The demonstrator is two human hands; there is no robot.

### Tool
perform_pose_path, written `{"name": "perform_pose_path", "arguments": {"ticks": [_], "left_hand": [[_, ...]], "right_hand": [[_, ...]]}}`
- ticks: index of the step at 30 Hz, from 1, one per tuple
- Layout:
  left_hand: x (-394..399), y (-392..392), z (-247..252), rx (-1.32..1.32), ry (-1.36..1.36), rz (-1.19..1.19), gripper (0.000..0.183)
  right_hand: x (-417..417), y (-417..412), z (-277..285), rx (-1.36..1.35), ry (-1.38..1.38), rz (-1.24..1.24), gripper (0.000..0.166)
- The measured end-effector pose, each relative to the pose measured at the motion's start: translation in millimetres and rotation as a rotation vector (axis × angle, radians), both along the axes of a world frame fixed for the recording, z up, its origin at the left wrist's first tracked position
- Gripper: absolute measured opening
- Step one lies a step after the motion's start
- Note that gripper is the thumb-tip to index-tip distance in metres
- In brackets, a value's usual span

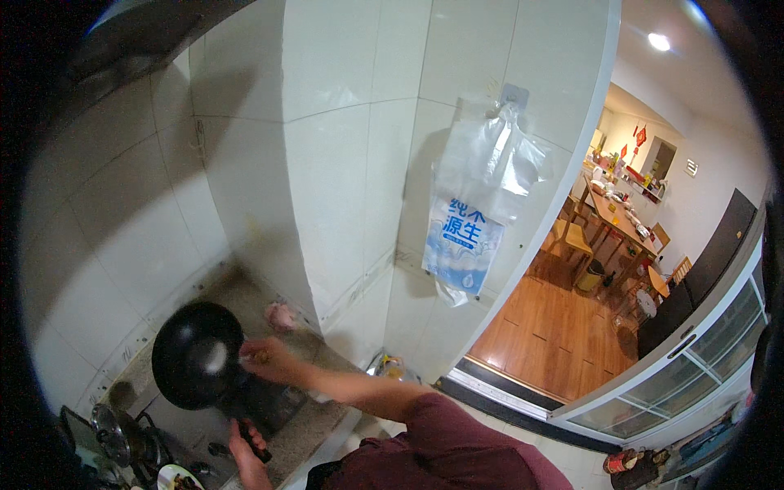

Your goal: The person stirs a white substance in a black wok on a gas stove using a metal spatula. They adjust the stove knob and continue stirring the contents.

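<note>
A black wok (177,367) is tipped over the stove area, its dark inside turned partly towards me, with a bright reflection on it. My left hand (245,450) is closed around its black handle (252,440) below the pan. At the right rim of the wok is my right hand (266,358), its fingers curled. Blur hides whether those fingers hold anything or touch the rim. Beneath the wok lies the dark cooktop (269,401), partly hidden by the pan and my arm.
A lidded metal pot (113,435) and a white plate of food (177,478) stand at lower left. A pink item (280,316) lies on the counter by the wall corner. Plastic bags (499,159) hang from a wall hook. At right, a sliding door (686,361) stands open.
</note>
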State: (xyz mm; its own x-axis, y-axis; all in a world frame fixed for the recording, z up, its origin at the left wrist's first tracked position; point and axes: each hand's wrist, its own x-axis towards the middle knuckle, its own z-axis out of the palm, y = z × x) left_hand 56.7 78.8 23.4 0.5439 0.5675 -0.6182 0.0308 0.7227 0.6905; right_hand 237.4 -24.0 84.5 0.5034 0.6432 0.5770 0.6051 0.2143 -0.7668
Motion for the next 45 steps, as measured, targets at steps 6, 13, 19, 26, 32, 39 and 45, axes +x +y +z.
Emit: {"name": "perform_pose_path", "arguments": {"ticks": [6, 13, 19, 26, 32, 39, 45], "left_hand": [[-1, 0, -2, 0.025, -0.066, -0.087, 0.032], [-3, 0, 1, 0.018, -0.061, -0.057, 0.032], [0, 0, -2, 0.037, -0.079, -0.076, 0.032], [-1, -1, 0, 0.016, -0.056, -0.052, 0.034], [2, -4, 6, 0.012, -0.054, -0.06, 0.035], [-2, -5, 4, 0.086, -0.04, -0.072, 0.033], [-2, 3, -1, -0.09, -0.114, -0.091, 0.03]], "right_hand": [[-8, 26, -24, 0.035, 0.129, 0.064, 0.017], [2, 3, -5, -0.059, 0.168, 0.153, 0.017], [-2, 27, -19, -0.042, 0.083, 0.033, 0.018], [-3, 7, -24, 0.002, 0.359, 0.262, 0.019], [0, 9, -21, -0.063, 0.3, 0.048, 0.02], [-11, 15, -17, -0.092, 0.142, 0.065, 0.02], [-7, -6, -22, -0.024, 0.066, 0.024, 0.021]]}}
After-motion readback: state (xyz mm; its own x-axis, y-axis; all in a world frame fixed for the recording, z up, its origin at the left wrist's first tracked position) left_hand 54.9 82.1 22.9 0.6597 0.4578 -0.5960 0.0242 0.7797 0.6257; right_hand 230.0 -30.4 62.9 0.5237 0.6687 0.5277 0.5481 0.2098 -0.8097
